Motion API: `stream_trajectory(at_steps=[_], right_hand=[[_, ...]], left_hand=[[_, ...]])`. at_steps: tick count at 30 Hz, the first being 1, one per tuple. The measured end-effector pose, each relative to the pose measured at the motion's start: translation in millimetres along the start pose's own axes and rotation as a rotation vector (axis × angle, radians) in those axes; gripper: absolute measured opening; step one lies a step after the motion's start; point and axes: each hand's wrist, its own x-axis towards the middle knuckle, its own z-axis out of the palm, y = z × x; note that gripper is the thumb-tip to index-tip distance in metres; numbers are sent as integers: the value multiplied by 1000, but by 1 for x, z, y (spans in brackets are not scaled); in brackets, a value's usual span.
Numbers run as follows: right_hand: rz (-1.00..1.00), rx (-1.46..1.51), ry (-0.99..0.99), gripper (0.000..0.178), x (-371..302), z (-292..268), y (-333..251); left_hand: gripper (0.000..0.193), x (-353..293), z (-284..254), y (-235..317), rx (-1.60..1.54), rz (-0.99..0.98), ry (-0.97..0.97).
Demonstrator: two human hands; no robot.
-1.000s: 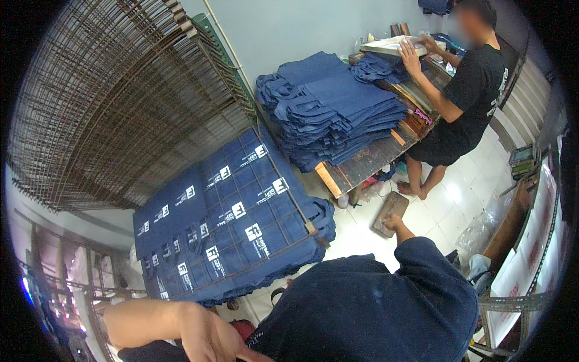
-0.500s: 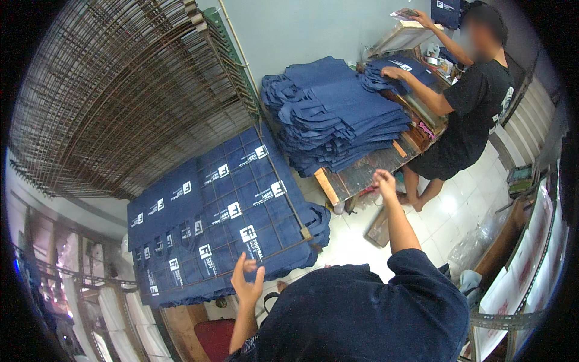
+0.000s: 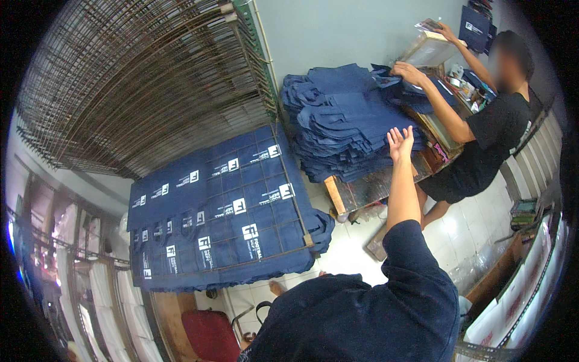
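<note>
My right hand (image 3: 400, 143) is stretched forward with its palm turned up and fingers apart, holding nothing. It is in front of the tall stack of navy fabric bags (image 3: 356, 114) on the work table (image 3: 356, 199); whether it touches them I cannot tell. My left hand does not show; only a skin-coloured patch appears by my sleeve at the lower edge. On my left, navy bags with white prints (image 3: 220, 208) lie spread out under a wire rack (image 3: 292, 214).
A co-worker (image 3: 491, 133) stands at the table, one hand on a navy bag, the other at a screen-printing frame (image 3: 431, 48). Raised wire racks (image 3: 145, 78) hang at the far left. A red chair (image 3: 210, 335) stands below the bags. A wooden block (image 3: 377, 244) is on the tiled floor.
My right arm has reached up and forward, its hand opening toward the stack. My left hand has dropped out of sight. The co-worker has lifted the edge of a navy bag.
</note>
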Motion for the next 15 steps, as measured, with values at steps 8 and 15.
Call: stream_trajectory(at_steps=[8,15], right_hand=[[298,16,-307,85,63,36,49],[2,-360,180,93,7,104,60]], left_hand=[[42,1,13,-68,-152,-84,-88],[22,-9,-24,138,-285,306,129]])
